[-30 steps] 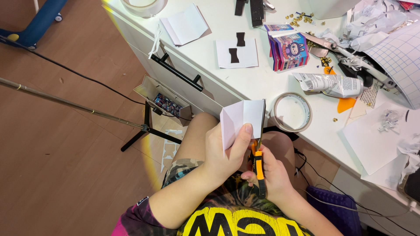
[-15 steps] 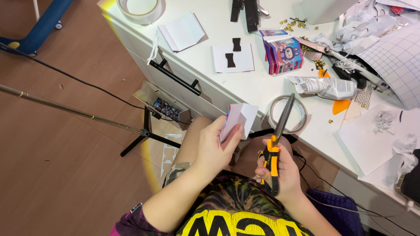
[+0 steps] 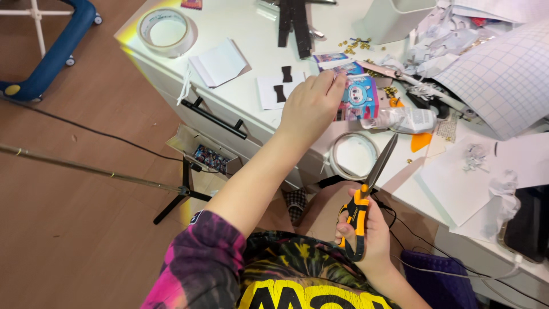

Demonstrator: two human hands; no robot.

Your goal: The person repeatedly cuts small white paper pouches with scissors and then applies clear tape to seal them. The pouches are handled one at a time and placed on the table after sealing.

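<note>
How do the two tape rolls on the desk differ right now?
The far tape roll lies at the desk's left corner, well away from both hands. The near tape roll sits at the front edge, beside the scissors in the right hand. Both are clear and lie flat.

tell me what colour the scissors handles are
Orange and black, on the scissors held in the right hand; the head view shows it clearly.

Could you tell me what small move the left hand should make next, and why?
Probably close the fingers on the colourful small box. The left hand is stretched over the white table with its fingertips at the box's edge, apparently holding nothing, while the right hand holds the orange-handled scissors back near the lap, blades shut.
</note>
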